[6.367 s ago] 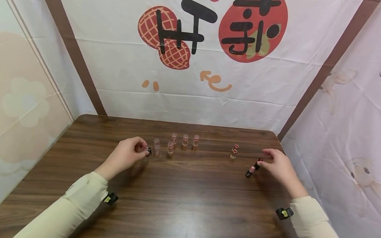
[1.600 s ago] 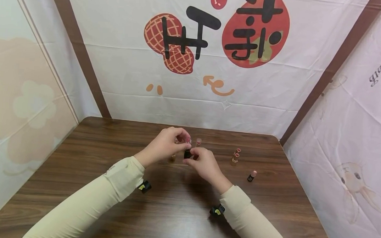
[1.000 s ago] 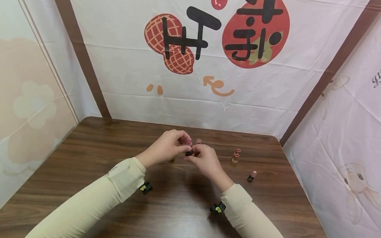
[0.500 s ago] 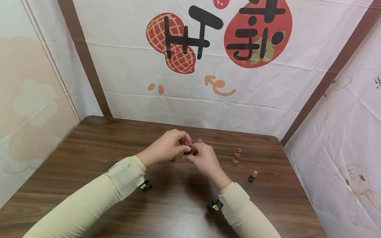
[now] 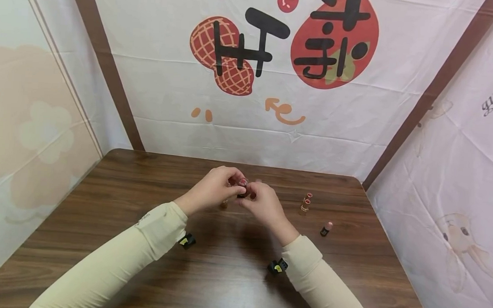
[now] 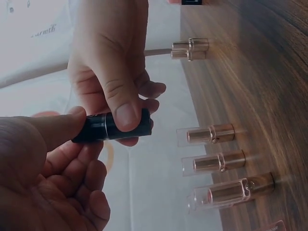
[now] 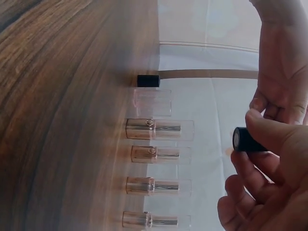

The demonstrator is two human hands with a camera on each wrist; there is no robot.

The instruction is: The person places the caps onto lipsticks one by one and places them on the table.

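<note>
In the head view, my left hand [image 5: 218, 189] and right hand [image 5: 266, 206] meet above the table's back middle, both on one small black lipstick [image 5: 242, 193]. The left wrist view shows this black lipstick [image 6: 109, 127] with a thin silver ring; my left thumb and fingers pinch one end, and my right thumb and fingers pinch the other. In the right wrist view, its round base [image 7: 237, 139] sticks out past my right thumb. Fingers cover much of the tube, so the joint between cap and body is partly hidden.
Several gold lipsticks [image 7: 154, 129] with clear caps stand in a row behind my hands. Beside them are a clear cap [image 7: 151, 102] and a short black piece [image 7: 147, 81]. To the right stand two gold lipsticks [image 5: 306, 204] and a pink-topped black lipstick [image 5: 326, 228].
My hands were apart on either side; they came together at the middle. One of two black lipsticks left the right side. Lately the held lipstick has risen slightly and tilted.
</note>
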